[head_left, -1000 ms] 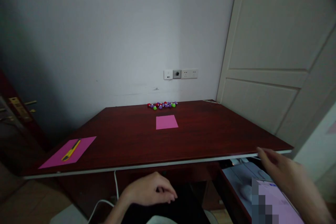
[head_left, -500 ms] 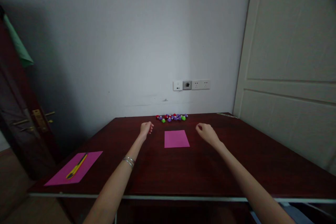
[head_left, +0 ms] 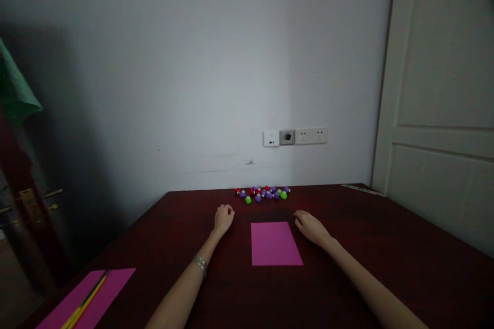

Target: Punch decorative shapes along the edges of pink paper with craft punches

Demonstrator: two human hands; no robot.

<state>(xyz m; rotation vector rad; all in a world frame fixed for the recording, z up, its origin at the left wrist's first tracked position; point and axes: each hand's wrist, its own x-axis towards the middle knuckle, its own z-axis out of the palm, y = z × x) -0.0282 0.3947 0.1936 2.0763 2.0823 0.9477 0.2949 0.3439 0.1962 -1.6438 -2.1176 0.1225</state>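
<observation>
Both my hands are over the table, one on each side of a pink sheet of paper [head_left: 276,244]. My left hand [head_left: 224,217], with a silver bangle on its wrist, is left of the sheet; its fingers are curled in loosely and nothing shows in them. Right of the sheet's far corner, my right hand [head_left: 312,227] rests palm down. Its fingers are slightly bent and a little apart, holding nothing visible. Beyond the hands, several small purple, red and green toy pieces with eye-like white spots [head_left: 258,198] lie clustered near the wall, apart from both hands.
At the near left, a yellow cutter-like tool [head_left: 85,304] and a dark slim item lie on a second pink sheet [head_left: 111,293]. The dark red table [head_left: 162,252] meets a wall with sockets [head_left: 311,136]. A pale door panel [head_left: 443,190] stands at right.
My view has tilted up and come nearer the table. My right hand's fingers have loosened from a closer curl. The toy pieces and sheets keep their places.
</observation>
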